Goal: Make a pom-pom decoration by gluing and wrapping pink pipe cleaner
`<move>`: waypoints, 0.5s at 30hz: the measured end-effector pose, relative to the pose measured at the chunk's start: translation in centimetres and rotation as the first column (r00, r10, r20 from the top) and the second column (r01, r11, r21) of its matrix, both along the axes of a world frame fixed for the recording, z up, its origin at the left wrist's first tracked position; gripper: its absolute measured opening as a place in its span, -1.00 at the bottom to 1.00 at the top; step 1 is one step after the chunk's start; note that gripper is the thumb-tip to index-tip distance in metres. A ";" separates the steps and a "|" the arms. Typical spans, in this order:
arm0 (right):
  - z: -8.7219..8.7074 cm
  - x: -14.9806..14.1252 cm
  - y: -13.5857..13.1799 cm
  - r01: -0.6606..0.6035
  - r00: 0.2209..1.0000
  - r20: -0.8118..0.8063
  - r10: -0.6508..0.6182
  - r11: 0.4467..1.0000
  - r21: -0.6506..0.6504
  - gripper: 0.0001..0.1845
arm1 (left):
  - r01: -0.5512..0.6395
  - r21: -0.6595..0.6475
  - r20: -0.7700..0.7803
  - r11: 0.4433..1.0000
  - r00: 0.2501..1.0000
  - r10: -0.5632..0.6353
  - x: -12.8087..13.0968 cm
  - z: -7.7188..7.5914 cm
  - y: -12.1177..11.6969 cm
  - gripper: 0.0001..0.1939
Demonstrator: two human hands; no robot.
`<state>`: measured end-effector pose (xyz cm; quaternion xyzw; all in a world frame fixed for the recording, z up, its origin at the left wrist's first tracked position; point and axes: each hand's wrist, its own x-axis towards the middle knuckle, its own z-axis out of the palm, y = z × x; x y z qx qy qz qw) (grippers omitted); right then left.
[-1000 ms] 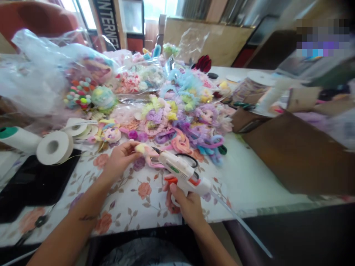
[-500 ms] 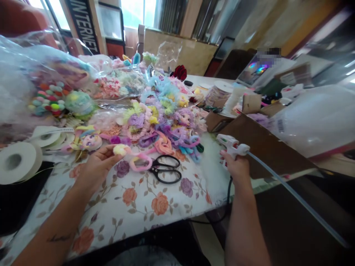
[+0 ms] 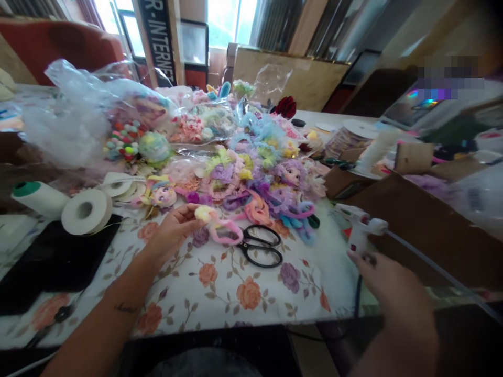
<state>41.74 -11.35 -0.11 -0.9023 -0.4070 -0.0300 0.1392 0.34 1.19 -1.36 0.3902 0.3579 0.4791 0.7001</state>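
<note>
- A pale-yellow fluffy tuft is hanging just above the middle of the white, flower-printed table surface; the left hand's fingertips are pinching it.
- A pink fuzzy loop is lying just beside the tuft; whether the two are joined cannot be told.
- Black-handled metal scissors are lying against the loop, their handles pointing toward the surface's right edge.
- A white plastic glue gun is standing near that edge. The blurred right hand is reaching to its grip; whether the fingers are closing on it cannot be told.
- A brown cardboard box is standing behind the gun.
- A heap of pastel plush trimmings is covering the surface's far part.
- A white ring-shaped ribbon roll is lying toward the left edge.
</note>
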 end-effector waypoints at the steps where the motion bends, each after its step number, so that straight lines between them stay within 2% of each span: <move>1: 0.5 -1.5 -0.4 -0.002 1.000 -0.031 0.002 1.000 0.015 -0.73 | 0.017 0.004 0.008 1.000 1.000 -0.017 0.0 -0.1 0.0 -0.67; 2: 1.0 -3.3 -0.4 -0.022 0.996 -0.078 0.032 0.993 0.118 -0.74 | 0.034 0.004 0.016 0.999 0.999 -0.034 -0.1 -0.1 -0.1 -0.66; 3: 1.4 -5.3 -0.2 -0.076 0.982 -0.148 0.114 0.968 0.239 -0.74 | 0.053 -0.001 0.023 0.999 0.998 -0.053 -0.1 -0.2 -0.1 -0.66; 4: 1.7 -7.4 0.4 -0.193 0.932 -0.230 0.279 0.922 0.336 -0.72 | 0.074 -0.010 0.026 0.997 0.997 -0.074 -0.1 -0.2 -0.2 -0.65; 6: 2.2 -11.7 2.3 -0.392 0.721 -0.374 0.584 0.788 0.475 -0.69 | 0.124 -0.028 0.028 0.992 0.992 -0.123 -0.2 -0.1 -0.3 -0.64; 8: 2.3 -15.3 4.7 -0.520 0.446 -0.470 0.762 0.648 0.557 -0.71 | 0.166 -0.030 0.031 0.986 0.986 -0.165 -0.3 0.0 -0.4 -0.65; 10: 2.2 -18.0 7.0 -0.560 0.280 -0.493 0.824 0.557 0.613 -0.70 | 0.188 -0.019 0.037 0.982 0.982 -0.187 -0.3 0.2 -0.5 -0.67; 12: 2.1 -19.9 8.8 -0.582 0.150 -0.546 0.824 0.520 0.625 -0.67 | 0.182 -0.007 0.039 0.983 0.983 -0.182 -0.3 0.3 -0.5 -0.67; 15: 1.6 -21.4 9.9 -0.513 0.025 -0.646 0.763 0.564 0.647 -0.71 | 0.137 0.010 0.029 0.990 0.990 -0.138 -0.2 0.4 -0.4 -0.67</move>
